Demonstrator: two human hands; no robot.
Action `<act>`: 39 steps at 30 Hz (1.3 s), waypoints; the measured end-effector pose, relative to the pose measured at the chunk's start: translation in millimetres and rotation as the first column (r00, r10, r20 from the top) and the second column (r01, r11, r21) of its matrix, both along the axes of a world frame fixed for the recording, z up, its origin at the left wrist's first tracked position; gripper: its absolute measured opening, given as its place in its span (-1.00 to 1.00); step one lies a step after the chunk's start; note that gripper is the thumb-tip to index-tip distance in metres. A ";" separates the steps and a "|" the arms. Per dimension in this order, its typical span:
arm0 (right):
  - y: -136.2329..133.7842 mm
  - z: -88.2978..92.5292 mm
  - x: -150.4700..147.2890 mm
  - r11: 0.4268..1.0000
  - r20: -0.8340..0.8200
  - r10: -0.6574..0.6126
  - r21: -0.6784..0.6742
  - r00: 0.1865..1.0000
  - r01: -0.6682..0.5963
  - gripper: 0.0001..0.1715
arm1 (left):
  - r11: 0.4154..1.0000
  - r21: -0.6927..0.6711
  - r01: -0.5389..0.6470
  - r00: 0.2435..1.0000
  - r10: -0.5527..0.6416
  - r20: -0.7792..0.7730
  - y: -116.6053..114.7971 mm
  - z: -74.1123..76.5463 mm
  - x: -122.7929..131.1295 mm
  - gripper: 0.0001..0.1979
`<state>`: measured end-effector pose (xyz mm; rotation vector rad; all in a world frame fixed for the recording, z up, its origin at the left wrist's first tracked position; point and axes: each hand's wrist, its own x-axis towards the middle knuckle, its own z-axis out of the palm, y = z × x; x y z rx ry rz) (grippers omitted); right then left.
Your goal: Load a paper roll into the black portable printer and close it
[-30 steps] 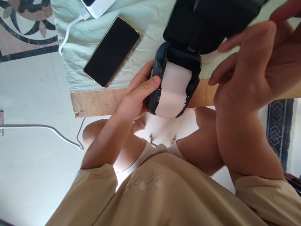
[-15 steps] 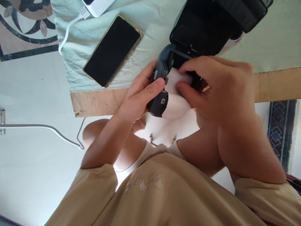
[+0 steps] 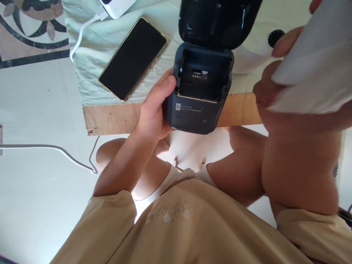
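Observation:
My left hand (image 3: pixel 154 110) grips the left side of a small dark printer (image 3: pixel 199 97) at the table's near edge. Its lid (image 3: pixel 217 20) stands open and the paper bay inside is bare. My right hand (image 3: pixel 277 91) is raised close to the camera at the right, fingers closed on a white paper roll (image 3: pixel 316 62), which fills the upper right corner. A second white roll (image 3: pixel 255 51) lies on the cloth just right of the printer.
A black phone (image 3: pixel 133 58) lies face up on the pale green cloth (image 3: pixel 90 73), left of the printer. A white device with a white cable (image 3: pixel 82 33) sits at the top. The table's brown edge (image 3: pixel 110 119) runs across; another cable (image 3: pixel 55 150) trails over the floor.
My right hand lifted the white paper roll out of the printer and raised it up to the right. The printer bay now shows bare; the left hand kept its hold.

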<state>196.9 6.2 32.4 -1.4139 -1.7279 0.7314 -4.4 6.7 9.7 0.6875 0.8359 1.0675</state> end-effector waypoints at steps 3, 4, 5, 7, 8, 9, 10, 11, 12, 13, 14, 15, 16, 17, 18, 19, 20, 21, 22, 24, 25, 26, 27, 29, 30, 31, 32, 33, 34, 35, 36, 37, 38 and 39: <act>9.9 -4.9 1.5 0.975 -0.398 -0.157 -0.206 0.904 0.079 -0.39 | 0.994 -0.050 -0.101 0.995 0.101 0.003 -1.2 -1.8 1.3 -0.67; 11.9 -7.2 -0.7 0.952 -0.496 -0.253 -0.279 0.830 0.124 -0.50 | 0.992 -0.056 -0.114 0.993 0.115 0.006 -1.7 -1.9 1.3 -0.66; 12.9 -9.7 -4.1 0.931 -0.544 -0.330 -0.323 0.772 0.170 -0.63 | 0.991 -0.056 -0.122 0.992 0.123 0.016 -2.1 -1.9 1.1 -0.65; 11.9 -14.6 -12.5 0.928 -0.557 -0.370 -0.263 0.743 0.264 -0.82 | 0.990 -0.058 -0.129 0.991 0.131 0.029 -2.3 -1.7 0.2 -0.65; 10.1 -16.7 -16.5 0.939 -0.550 -0.344 -0.194 0.761 0.284 -0.82 | 0.989 -0.059 -0.138 0.990 0.139 0.026 -2.3 -1.5 -0.3 -0.66; 7.9 -18.6 -19.7 0.952 -0.534 -0.301 -0.120 0.790 0.282 -0.79 | 0.987 -0.062 -0.148 0.989 0.149 0.017 -2.1 -1.2 -0.8 -0.68; 5.7 -20.2 -21.8 0.965 -0.501 -0.251 -0.058 0.828 0.257 -0.77 | 0.985 -0.065 -0.158 0.987 0.158 0.003 -1.9 -0.8 -1.3 -0.69; 3.9 -21.6 -22.9 0.974 -0.455 -0.206 -0.010 0.866 0.227 -0.77 | 0.985 -0.072 -0.158 0.987 0.158 -0.010 -1.7 -0.2 -1.8 -0.70; 2.6 -22.7 -22.9 0.982 -0.390 -0.163 0.026 0.906 0.188 -0.77 | 0.985 -0.078 -0.153 0.988 0.152 -0.014 -1.5 0.7 -2.2 -0.70; 2.0 -23.6 -22.1 0.988 -0.299 -0.120 0.057 0.947 0.143 -0.76 | 0.986 -0.083 -0.143 0.990 0.143 -0.004 -1.4 1.9 -2.6 -0.69; 2.0 -24.3 -20.8 0.990 -0.191 -0.089 0.089 0.978 0.107 -0.75 | 0.988 -0.089 -0.128 0.991 0.130 0.015 -1.3 3.3 -3.0 -0.69; 2.5 -24.8 -19.3 0.990 -0.077 -0.072 0.112 0.994 0.080 -0.73 | 0.989 -0.101 -0.108 0.993 0.112 0.039 -1.4 4.9 -3.3 -0.68; 3.3 -25.2 -17.8 0.991 0.033 -0.066 0.118 0.997 0.062 -0.73 | 0.989 -0.111 -0.093 0.993 0.101 0.066 -1.4 6.4 -3.6 -0.68; 4.1 -25.6 -16.4 0.992 0.125 -0.070 0.115 0.990 0.056 -0.72 | 0.989 -0.117 -0.085 0.991 0.096 0.093 -1.4 7.6 -3.7 -0.67; 4.6 -26.0 -15.3 0.994 0.194 -0.071 0.100 0.978 0.052 -0.71 | 0.989 -0.121 -0.084 0.989 0.098 0.111 -1.5 8.4 -3.8 -0.67; 4.8 -26.6 -14.5 0.996 0.226 -0.068 0.078 0.972 0.051 -0.70 | 0.989 -0.124 -0.085 0.988 0.100 0.119 -1.6 8.7 -3.7 -0.67; 4.6 -27.1 -14.0 0.998 0.229 -0.054 0.049 0.972 0.044 -0.67 | 0.989 -0.118 -0.092 0.987 0.106 0.123 -1.8 8.3 -3.6 -0.67; 4.0 -27.7 -13.8 0.999 0.219 -0.032 0.027 0.975 0.027 -0.63 | 0.989 -0.102 -0.103 0.985 0.115 0.125 -2.0 7.4 -3.3 -0.66; 3.1 -28.1 -13.9 1.000 0.215 -0.015 0.019 0.977 0.011 -0.60 | 0.991 -0.085 -0.102 0.985 0.112 0.129 -2.2 6.2 -3.0 -0.66; 1.2 -28.5 -14.5 0.999 0.236 -0.009 0.033 0.972 0.001 -0.56 | 0.994 -0.054 -0.098 0.985 0.104 0.141 -2.8 3.8 -2.6 -0.65; 0.5 -28.4 -14.8 0.998 0.263 -0.022 0.054 0.965 0.008 -0.55 | 0.995 -0.041 -0.095 0.985 0.100 0.141 -3.1 3.1 -2.5 -0.65; 0.2 -28.2 -15.1 0.997 0.293 -0.039 0.074 0.955 0.018 -0.56 | 0.995 -0.034 -0.092 0.987 0.096 0.133 -3.3 2.9 -2.5 -0.64; 0.1 -27.9 -15.3 0.996 0.315 -0.055 0.089 0.948 0.028 -0.57 | 0.995 -0.036 -0.089 0.989 0.093 0.115 -3.4 3.2 -2.6 -0.65; 0.8 -27.3 -15.3 0.996 0.338 -0.065 0.087 0.939 0.038 -0.58 | 0.994 -0.061 -0.085 0.994 0.089 0.065 -3.2 5.1 -3.1 -0.65; 1.3 -27.0 -15.1 0.996 0.359 -0.065 0.078 0.931 0.039 -0.59 | 0.993 -0.083 -0.078 0.996 0.082 0.043 -2.9 6.3 -3.3 -0.66; 1.7 -26.7 -14.9 0.997 0.382 -0.061 0.066 0.922 0.039 -0.58 | 0.991 -0.103 -0.081 0.996 0.084 0.028 -2.5 7.4 -3.4 -0.67; 2.0 -26.4 -14.6 0.998 0.402 -0.054 0.057 0.914 0.034 -0.55 | 0.989 -0.121 -0.086 0.996 0.089 0.021 -2.1 8.2 -3.5 -0.68; 2.1 -26.0 -14.3 0.998 0.415 -0.041 0.055 0.909 0.020 -0.51 | 0.987 -0.133 -0.088 0.996 0.092 0.023 -1.7 8.8 -3.5 -0.69; 2.0 -25.5 -14.1 0.998 0.421 -0.021 0.055 0.907 -0.003 -0.45 | 0.986 -0.139 -0.090 0.995 0.095 0.034 -1.4 9.0 -3.5 -0.69; 1.8 -25.0 -14.0 0.998 0.423 0.004 0.056 0.906 -0.031 -0.39 | 0.986 -0.137 -0.090 0.994 0.097 0.048 -1.2 8.8 -3.5 -0.69; 1.6 -24.6 -14.0 0.997 0.421 0.027 0.055 0.907 -0.056 -0.33 | 0.987 -0.132 -0.086 0.993 0.095 0.063 -1.1 8.4 -3.5 -0.69; 1.5 -24.1 -14.1 0.996 0.423 0.048 0.049 0.905 -0.076 -0.29 | 0.989 -0.127 -0.080 0.993 0.090 0.075 -1.0 7.7 -3.5 -0.68; 1.4 -23.7 -14.4 0.995 0.427 0.062 0.042 0.902 -0.088 -0.26 | 0.990 -0.122 -0.075 0.993 0.086 0.084 -0.9 6.7 -3.4 -0.68; 1.5 -23.3 -14.9 0.996 0.435 0.071 0.025 0.898 -0.091 -0.26 | 0.990 -0.116 -0.079 0.992 0.090 0.091 -0.8 5.7 -3.4 -0.67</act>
